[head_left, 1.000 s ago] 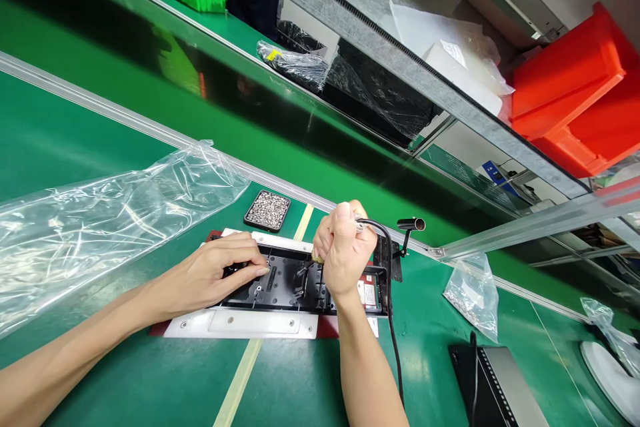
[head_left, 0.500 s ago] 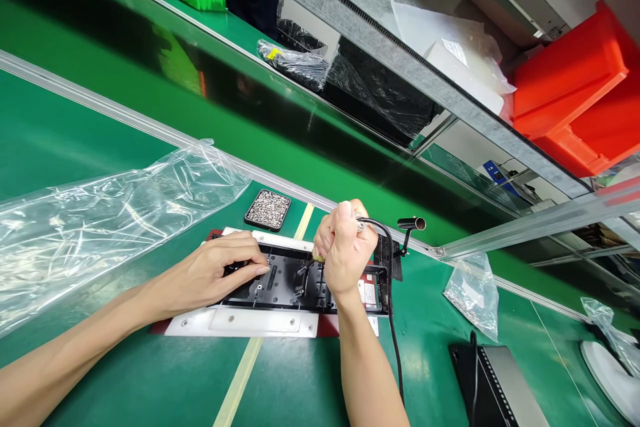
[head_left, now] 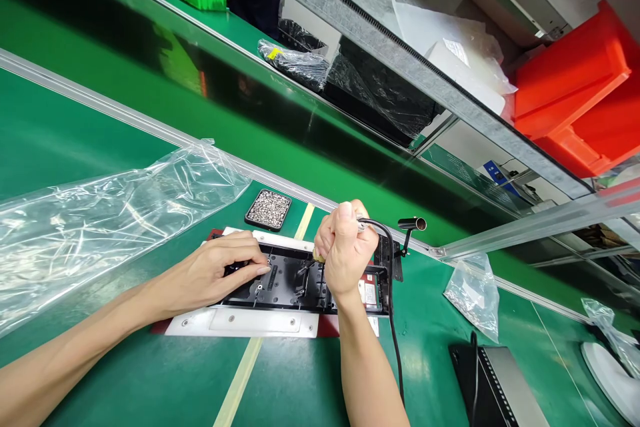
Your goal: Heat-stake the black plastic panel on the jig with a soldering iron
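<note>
My right hand (head_left: 347, 247) is closed in a fist around a soldering iron (head_left: 318, 256). Its thin tip slants down to the left, into a long black plastic housing (head_left: 285, 280). Most of the tool is hidden by the fingers, and a black cord (head_left: 391, 307) leaves the top of the fist. Over the housing's left part rests my left hand (head_left: 233, 265), thumb and forefinger close together at a small post; whatever they pinch is too small to make out. The housing lies in a white and dark red fixture (head_left: 240, 321).
Behind the fixture sits a small black tray (head_left: 269, 209) of tiny metal pieces. Clear plastic film (head_left: 115, 213) covers the left. A metal tube on a stand (head_left: 412, 223), a plastic bag (head_left: 473, 293) and a grey-black device (head_left: 500, 383) are to the right. A metal shelf edge (head_left: 400, 53) crosses above.
</note>
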{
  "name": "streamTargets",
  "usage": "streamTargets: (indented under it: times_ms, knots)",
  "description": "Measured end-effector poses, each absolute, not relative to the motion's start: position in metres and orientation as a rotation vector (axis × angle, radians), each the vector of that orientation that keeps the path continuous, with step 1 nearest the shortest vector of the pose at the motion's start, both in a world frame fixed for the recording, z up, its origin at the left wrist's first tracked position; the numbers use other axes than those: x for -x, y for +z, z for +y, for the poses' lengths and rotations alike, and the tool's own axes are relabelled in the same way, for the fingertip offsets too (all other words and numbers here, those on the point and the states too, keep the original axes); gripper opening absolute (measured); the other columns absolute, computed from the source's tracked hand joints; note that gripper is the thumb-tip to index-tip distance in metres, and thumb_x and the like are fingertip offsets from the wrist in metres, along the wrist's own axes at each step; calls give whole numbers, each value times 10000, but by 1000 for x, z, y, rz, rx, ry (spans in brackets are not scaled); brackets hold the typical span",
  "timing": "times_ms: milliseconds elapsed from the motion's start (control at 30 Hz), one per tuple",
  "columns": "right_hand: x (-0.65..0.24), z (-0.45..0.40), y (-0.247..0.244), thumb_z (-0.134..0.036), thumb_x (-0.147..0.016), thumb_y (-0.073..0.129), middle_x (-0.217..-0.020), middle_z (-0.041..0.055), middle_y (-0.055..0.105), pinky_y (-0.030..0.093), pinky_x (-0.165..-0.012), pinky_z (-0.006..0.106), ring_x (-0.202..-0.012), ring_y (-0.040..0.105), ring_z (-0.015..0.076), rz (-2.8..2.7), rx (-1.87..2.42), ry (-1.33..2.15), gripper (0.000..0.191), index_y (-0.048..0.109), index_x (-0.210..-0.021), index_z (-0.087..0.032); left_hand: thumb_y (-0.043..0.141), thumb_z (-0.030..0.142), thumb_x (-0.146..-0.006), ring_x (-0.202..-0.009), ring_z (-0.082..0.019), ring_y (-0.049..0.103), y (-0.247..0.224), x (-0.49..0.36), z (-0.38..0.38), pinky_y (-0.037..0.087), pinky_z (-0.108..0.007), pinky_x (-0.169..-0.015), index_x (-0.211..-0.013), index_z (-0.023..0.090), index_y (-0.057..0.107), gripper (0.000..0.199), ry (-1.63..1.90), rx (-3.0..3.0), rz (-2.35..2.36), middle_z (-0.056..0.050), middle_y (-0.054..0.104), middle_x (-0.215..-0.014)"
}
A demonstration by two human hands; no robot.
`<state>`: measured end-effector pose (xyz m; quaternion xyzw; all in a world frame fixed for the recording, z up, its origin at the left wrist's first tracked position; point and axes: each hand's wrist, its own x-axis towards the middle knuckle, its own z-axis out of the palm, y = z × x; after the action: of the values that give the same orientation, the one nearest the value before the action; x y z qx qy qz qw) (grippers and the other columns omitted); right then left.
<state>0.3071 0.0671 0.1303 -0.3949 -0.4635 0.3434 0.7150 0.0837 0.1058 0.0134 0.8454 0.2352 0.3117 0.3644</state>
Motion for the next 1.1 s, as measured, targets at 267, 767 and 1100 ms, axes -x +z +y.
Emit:
streamTargets:
  times_ms: [267, 767, 1100]
  knots:
    - [-307, 66, 129, -776, -1070, 778, -533, -118, 366, 303, -325, 206, -390, 318, 76, -1035, 907, 753, 686, 376, -776, -304, 601, 468, -1281, -929, -203, 704, 15, -85, 106, 516, -359, -912, -1066, 258, 842, 385, 799, -2186, 612, -18, 806, -1025]
    - [-308, 66, 129, -741, -1081, 786, -520, -121, 376, 331, -348, 198, -393, 320, 68, -1035, 907, 761, 678, 375, -774, -297, 600, 454, -1286, -936, -199, 699, 15, -85, 106, 509, -358, -920, -1076, 255, 836, 373, 803, -2179, 601, -16, 799, -1028]
    - [-308, 66, 130, -681, -1065, 832, -512, -126, 372, 356, -353, 204, -386, 327, 70, -1037, 933, 758, 670, 372, -762, -298, 604, 441, -1281, -917, -199, 694, 14, -85, 106, 506, -360, -904, -1061, 251, 830, 368, 815, -2186, 596, -19, 796, -1014]
